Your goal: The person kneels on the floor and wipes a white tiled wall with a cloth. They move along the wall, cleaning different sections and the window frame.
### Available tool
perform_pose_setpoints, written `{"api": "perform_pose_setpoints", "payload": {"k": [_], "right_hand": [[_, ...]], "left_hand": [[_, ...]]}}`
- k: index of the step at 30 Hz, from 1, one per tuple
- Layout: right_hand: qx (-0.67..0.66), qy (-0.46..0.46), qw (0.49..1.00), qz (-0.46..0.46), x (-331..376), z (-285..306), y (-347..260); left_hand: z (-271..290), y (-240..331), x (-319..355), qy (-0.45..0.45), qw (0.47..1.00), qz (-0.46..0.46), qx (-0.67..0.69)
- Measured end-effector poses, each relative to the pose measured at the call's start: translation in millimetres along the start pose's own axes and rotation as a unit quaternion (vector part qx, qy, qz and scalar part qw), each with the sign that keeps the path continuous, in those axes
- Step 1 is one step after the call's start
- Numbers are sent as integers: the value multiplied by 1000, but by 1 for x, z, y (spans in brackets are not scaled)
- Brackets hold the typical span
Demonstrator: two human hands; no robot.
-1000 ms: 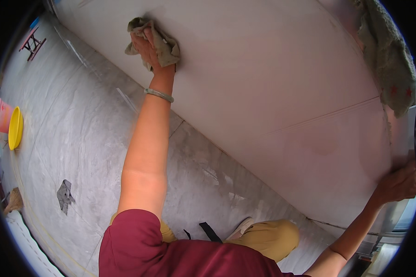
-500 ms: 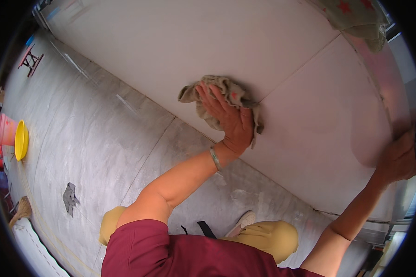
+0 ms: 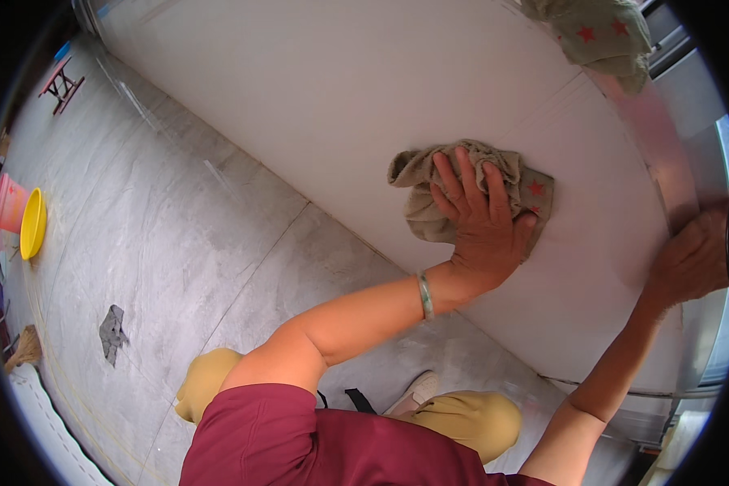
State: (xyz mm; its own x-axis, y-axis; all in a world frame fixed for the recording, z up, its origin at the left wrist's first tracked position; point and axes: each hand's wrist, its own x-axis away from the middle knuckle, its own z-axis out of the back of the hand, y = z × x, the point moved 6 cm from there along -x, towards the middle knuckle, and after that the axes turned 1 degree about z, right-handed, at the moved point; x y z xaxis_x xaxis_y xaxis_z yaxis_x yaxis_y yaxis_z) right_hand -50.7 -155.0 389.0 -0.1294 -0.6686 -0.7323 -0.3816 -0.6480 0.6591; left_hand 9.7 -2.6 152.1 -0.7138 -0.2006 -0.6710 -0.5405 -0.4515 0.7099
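My left hand (image 3: 486, 219) presses a crumpled grey-green cloth (image 3: 425, 215) with red stars flat against a large white panel (image 3: 300, 105). Its fingers are spread over the folds, and one starred corner sticks out beside the thumb. A pale bangle (image 3: 425, 295) circles that wrist. At the far right, my right hand (image 3: 688, 259) is closed at the panel's metal-trimmed edge; what its fingers grip is hidden by the picture's rim. Another starred cloth (image 3: 595, 40) hangs over the panel's edge at the upper right.
Grey floor (image 3: 178, 227) meets the panel along a slanting line. To the left stand a yellow basin (image 3: 33, 223), a pink bucket (image 3: 10, 202) and a small red stool (image 3: 61, 85). A dark scrap (image 3: 112, 334) lies on the floor, with a broom head (image 3: 26, 347) farther left.
My left hand has slid the cloth to the right and slightly down across the panel. The right hand stays at the edge, and the view has shifted slightly.
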Motion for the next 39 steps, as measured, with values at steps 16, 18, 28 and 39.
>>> {"api": "perform_pose_setpoints", "payload": {"k": [16, 18, 28, 39], "right_hand": [[-588, -124, 798, 43, 70, 69, -247], [-572, -109, 811, 65, 74, 61, -247], [-338, -193, 907, 161, 58, 54, -230], [-277, -236, 922, 134, 93, 69, -88]], "left_hand": [[71, -46, -2, -251, 919, -192, -234], [96, -37, -20, -335, 898, -197, -206], [156, 8, -71, -439, 866, -133, -199], [211, 16, -51, -537, 804, -255, -27]]}}
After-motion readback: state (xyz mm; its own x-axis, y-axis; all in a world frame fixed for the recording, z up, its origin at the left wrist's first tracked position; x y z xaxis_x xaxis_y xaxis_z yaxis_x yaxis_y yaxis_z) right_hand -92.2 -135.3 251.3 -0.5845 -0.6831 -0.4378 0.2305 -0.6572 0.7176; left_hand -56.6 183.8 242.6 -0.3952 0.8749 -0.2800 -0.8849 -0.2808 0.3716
